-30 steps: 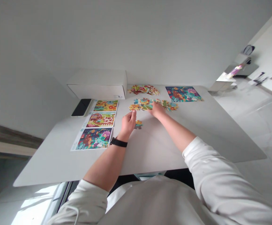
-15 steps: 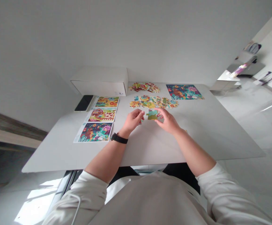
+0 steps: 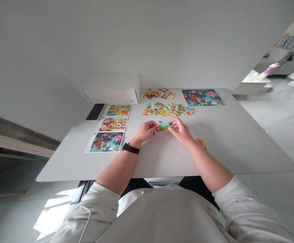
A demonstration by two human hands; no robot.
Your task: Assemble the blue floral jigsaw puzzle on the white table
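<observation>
- A person's left hand (image 3: pixel 146 131), black watch (image 3: pixel 130 148) on the wrist, and right hand (image 3: pixel 179 131) gripped a green-and-teal jigsaw piece (image 3: pixel 163 126) at center frame.
- Loose jigsaw pieces (image 3: pixel 168 109) lay just above the hands on a white table (image 3: pixel 212 155).
- An orange jigsaw piece (image 3: pixel 201 143) lay right of the right hand.
- Three printed puzzle sheets (image 3: pixel 108 141) sat at the table's left.

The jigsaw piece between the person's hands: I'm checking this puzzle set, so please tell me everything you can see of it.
The jigsaw piece is small and looks like printed card, with an irregular interlocking outline. Its upper part is teal and its lower part olive green, with a thin orange-yellow touch; finer artwork is too small to read. The left hand touches its left side and the right hand its right side. It sits nearer the person than the loose jigsaw pieces. Whether it touches the table cannot be told.
</observation>
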